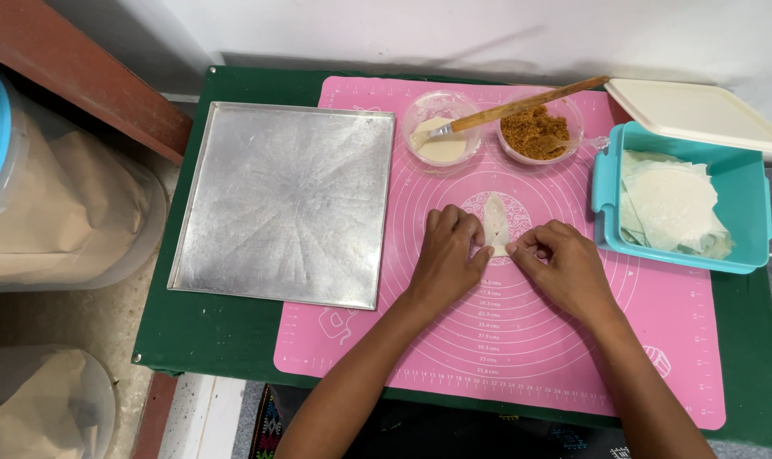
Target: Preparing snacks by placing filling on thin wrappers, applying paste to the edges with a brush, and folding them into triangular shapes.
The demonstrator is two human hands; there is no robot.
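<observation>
A small white wrapper (495, 223), folded into a narrow pointed shape, lies at the middle of the pink silicone mat (530, 331). My left hand (448, 253) pinches its lower left edge. My right hand (562, 262) pinches its lower right corner with thumb and forefinger. Both hands rest on the mat, fingertips almost meeting at the wrapper's near end.
An empty square metal tray (288, 204) lies left of the mat on the green table (199, 340). Behind stand a bowl of white paste (441, 129) with a wooden-handled brush (522, 106), a bowl of brown filling (537, 129), a teal box of wrappers (679, 200) and its cream lid (696, 110).
</observation>
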